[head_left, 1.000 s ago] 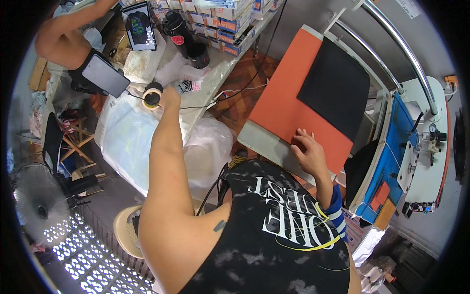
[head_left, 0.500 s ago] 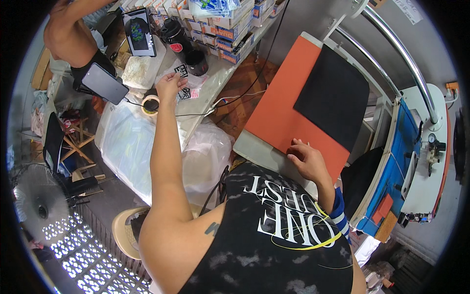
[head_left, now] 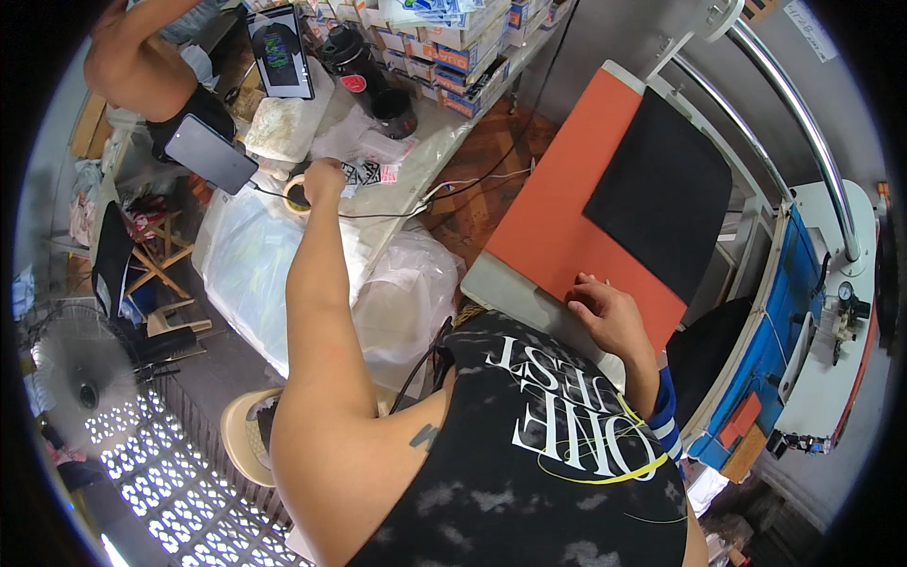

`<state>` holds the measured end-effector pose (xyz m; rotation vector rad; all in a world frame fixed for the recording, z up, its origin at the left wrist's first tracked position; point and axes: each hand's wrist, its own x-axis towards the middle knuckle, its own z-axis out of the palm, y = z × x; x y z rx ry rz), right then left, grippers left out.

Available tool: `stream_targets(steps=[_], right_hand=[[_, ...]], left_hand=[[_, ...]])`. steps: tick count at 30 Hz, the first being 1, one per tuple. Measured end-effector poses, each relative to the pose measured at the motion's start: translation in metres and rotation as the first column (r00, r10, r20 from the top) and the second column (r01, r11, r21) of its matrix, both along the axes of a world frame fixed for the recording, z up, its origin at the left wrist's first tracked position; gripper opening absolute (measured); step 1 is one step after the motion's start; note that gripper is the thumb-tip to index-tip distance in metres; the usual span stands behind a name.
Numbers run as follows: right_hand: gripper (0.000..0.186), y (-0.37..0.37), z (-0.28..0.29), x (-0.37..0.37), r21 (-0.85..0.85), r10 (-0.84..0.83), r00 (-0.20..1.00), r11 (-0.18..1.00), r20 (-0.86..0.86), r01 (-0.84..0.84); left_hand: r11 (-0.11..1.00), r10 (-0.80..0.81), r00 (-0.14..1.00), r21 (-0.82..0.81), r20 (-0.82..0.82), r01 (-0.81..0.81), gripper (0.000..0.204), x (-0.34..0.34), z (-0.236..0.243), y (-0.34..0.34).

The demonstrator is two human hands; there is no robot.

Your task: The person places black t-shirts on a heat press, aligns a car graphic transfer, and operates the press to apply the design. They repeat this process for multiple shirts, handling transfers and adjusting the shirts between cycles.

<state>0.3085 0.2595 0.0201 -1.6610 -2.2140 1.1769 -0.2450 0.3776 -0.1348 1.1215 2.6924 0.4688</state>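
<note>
My left hand (head_left: pixel 323 180) is at the table with its fingers curled, beside a tan tape roll (head_left: pixel 294 197) and small black-and-white printed slips (head_left: pixel 368 173). What is in its fingers is hidden. My right hand (head_left: pixel 600 307) rests with loosely bent, separated fingers near the front edge of an orange press pad (head_left: pixel 543 236), which bears a black sheet (head_left: pixel 659 189). A phone (head_left: pixel 210 153) with a cable lies left of the tape, and pale translucent sheets (head_left: pixel 241 274) cover the table's near end.
A co-worker's bare arm (head_left: pixel 118 61) is at upper left, near a tablet (head_left: pixel 279 57). A black bottle (head_left: pixel 350 71), mug (head_left: pixel 395 115) and stacked boxes (head_left: pixel 439 57) stand behind. A fan (head_left: pixel 88 369) is at lower left; the press's upper part (head_left: pixel 803 312) is on the right.
My left hand rose from the tape roll toward the slips, fingers spread, then came back down beside the roll and curled. My right hand has stayed on the pad's edge.
</note>
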Motion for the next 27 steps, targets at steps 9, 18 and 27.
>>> stream_targets(steps=[9,18,27], right_hand=[[0.020,-0.003,0.011,-0.020,0.337,-0.165,0.969,0.916,-0.181,0.219],[0.018,-0.006,0.009,-0.025,-0.174,-0.428,0.863,0.903,-0.267,0.393],[0.016,0.016,-0.015,0.027,-0.188,-0.560,0.802,0.827,-0.209,0.529]], left_hand=[[0.849,-0.528,0.736,0.294,0.424,0.439,0.014,0.062,0.079,0.023],[0.185,-0.912,-0.032,0.481,0.408,0.857,0.011,0.332,0.144,-0.069],[0.014,-0.984,0.090,0.441,-0.152,0.897,0.029,0.369,0.120,-0.014]])
